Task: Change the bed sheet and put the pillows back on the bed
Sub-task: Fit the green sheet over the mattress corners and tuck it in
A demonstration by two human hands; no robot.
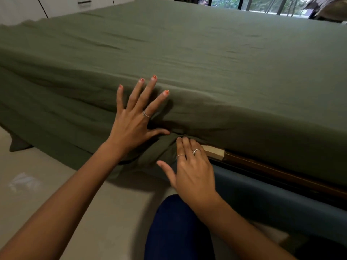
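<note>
Green bed sheet (pixel 206 59) over mattress, left hand (pixel 134 117) flat, fingers spread, right hand (pixel 191 166) apparently tucking bunched fabric, fingertips hidden.

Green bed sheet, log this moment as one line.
left hand: flat on green bed sheet | right hand: fingers tucking sheet under mattress edge | pillows: none visible | sheet left of hands: hanging loose

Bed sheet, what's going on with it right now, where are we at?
A person is tucking the green bed sheet along the near side of the mattress. The left hand lies flat with spread fingers against the sheet at the mattress edge. The right hand pushes a bunched fold in under the mattress, its fingertips hidden in the cloth. To the right the sheet looks tucked, with the wooden bed frame exposed; to the left it hangs loose to the floor. No pillows show.
</note>
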